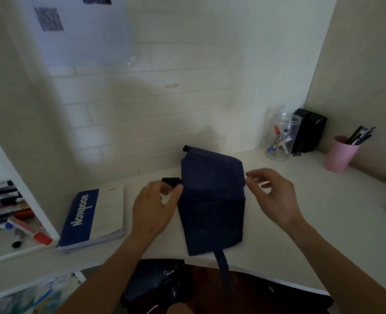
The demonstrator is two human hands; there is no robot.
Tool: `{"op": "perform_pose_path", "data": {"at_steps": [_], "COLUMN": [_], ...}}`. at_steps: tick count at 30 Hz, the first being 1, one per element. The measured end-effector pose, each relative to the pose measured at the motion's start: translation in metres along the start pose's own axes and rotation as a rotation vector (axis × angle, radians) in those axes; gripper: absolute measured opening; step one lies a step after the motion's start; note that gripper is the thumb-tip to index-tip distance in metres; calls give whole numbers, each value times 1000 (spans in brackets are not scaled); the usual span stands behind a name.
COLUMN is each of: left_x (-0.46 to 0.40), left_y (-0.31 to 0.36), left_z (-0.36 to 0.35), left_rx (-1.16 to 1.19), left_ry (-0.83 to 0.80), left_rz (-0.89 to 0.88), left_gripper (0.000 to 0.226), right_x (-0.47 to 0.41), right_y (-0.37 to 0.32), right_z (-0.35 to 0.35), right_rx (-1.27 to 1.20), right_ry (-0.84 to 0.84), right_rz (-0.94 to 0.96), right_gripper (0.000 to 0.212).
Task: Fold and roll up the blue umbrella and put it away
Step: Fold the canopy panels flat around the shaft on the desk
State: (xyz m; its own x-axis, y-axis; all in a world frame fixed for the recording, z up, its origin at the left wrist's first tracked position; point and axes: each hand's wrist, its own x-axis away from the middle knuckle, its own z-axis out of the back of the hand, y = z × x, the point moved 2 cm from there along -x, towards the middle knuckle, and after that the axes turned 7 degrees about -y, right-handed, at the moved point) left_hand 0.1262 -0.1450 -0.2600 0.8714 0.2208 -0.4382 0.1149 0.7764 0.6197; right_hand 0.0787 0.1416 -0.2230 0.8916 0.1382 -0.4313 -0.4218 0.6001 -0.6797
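The dark blue umbrella (212,200) lies collapsed on the white desk (312,200), its canopy cloth flattened into a wide fold. Its black tip sticks out at the far end and a black part shows at its left side. The blue strap (222,266) hangs over the desk's near edge. My left hand (155,207) is at the cloth's left edge, fingers pinching there by the black part. My right hand (271,196) hovers at the cloth's right edge with fingers spread, just touching or barely clear of it.
A blue and white notebook (92,218) lies left of the umbrella. A clear jar of markers (280,137), a black box (310,132) and a pink cup of pens (340,152) stand at the back right. A shelf of markers (10,209) is at the left. A dark bag (155,284) sits below the desk.
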Motion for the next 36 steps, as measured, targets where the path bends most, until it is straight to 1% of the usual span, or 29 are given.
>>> {"op": "perform_pose_path", "data": {"at_steps": [1,3,4,5,7,9,11,15,17,18,20,21,22,26,30,33,36], "left_x": [-12,-38,-49,-59,-69,-69,-64,-49,-42,-38,-30,-26,-23,-6,11,18,23], "left_y": [10,26,34,39,44,48,49,41,39,38,39,38,39,39,28,23,24], "left_z": [5,6,4,0,-9,-12,-9,-3,-1,-1,-1,-2,-1,2,3,0,-3], "left_rx": [112,308,405,502,640,713,792,871,888,893,878,852,827,776,719,725,779], "left_ry": [29,-63,-126,-176,-232,-244,-242,-292,-317,-322,-319,-313,-293,-253,-252,-278,-304], "left_rz": [105,281,342,400,477,465,429,363,364,369,355,346,338,319,295,345,399], "left_gripper": [48,44,46,48,36,16,6,16,18,22,42,48,46,25,18,20,22], "right_x": [-16,-48,-60,-70,-80,-83,-80,-65,-57,-53,-44,-40,-35,-19,-2,3,5], "right_y": [-2,-1,2,4,6,5,2,5,7,7,7,6,6,8,11,10,6], "right_z": [2,-1,-6,-13,-22,-24,-21,-12,-9,-8,-4,-1,2,9,12,10,5], "right_rx": [-61,-181,-251,-293,-320,-390,-520,-748,-784,-775,-720,-678,-645,-652,-648,-549,-381], "right_ry": [9,-62,-116,-169,-246,-260,-284,-384,-432,-450,-452,-440,-429,-409,-384,-425,-468], "right_rz": [-113,-333,-414,-470,-515,-498,-463,-400,-346,-308,-250,-230,-217,-214,-242,-204,-147], "right_gripper": [16,22,25,26,24,28,36,43,45,45,44,42,41,35,29,42,55]}}
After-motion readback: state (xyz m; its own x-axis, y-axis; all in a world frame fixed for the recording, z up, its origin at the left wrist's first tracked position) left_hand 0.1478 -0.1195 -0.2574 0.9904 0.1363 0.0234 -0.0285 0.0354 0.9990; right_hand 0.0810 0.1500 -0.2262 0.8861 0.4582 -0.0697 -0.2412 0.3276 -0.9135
